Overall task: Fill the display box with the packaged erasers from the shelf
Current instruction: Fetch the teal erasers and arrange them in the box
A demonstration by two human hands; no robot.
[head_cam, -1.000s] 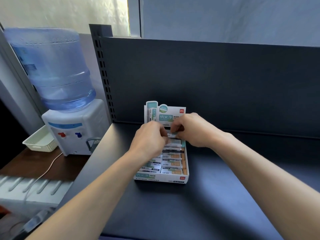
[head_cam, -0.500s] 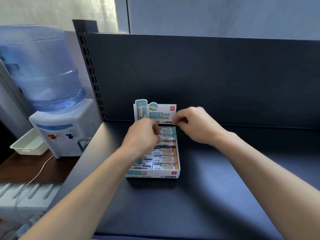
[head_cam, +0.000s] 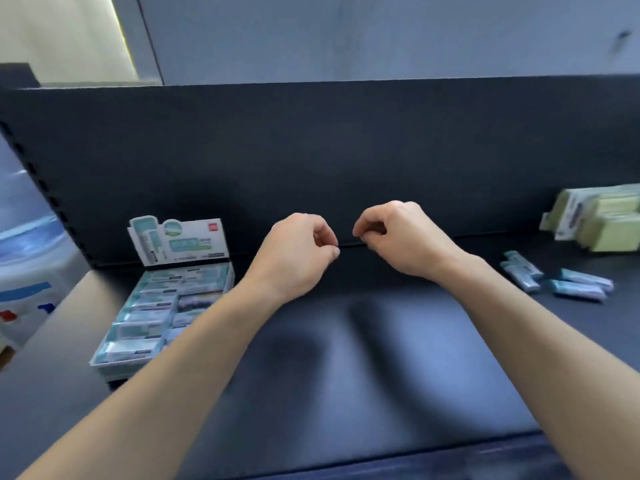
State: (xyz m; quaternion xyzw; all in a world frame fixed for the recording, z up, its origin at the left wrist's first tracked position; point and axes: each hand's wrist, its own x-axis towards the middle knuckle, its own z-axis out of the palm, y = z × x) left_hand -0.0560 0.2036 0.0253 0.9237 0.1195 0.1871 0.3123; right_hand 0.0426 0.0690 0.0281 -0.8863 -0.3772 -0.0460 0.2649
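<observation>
Fingers curled and empty, left hand (head_cam: 297,252) and right hand (head_cam: 401,239) hover between display box (head_cam: 183,242) and loose erasers (head_cam: 577,289), seemingly poised to fetch more.

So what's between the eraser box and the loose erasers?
In the head view, the left hand and right hand hover there, fingers curled, above bare dark shelf.

Left hand (head_cam: 298,252) just beside right hand (head_cam: 398,237), not touching, both over middle of shelf (head_cam: 346,358). Back panel (head_cam: 311,150) behind both. Left of left hand, near: display box (head_cam: 104,363) on shelf, boxed erasers (head_cam: 145,327) in rows inside, header card (head_cam: 180,240) upright at far end. Further left, off shelf edge: water dispenser (head_cam: 24,289). Right of right hand, well apart: loose erasers (head_cam: 581,287) in two small clusters on shelf. Behind those, by back panel: stack of packs (head_cam: 602,220)
</observation>
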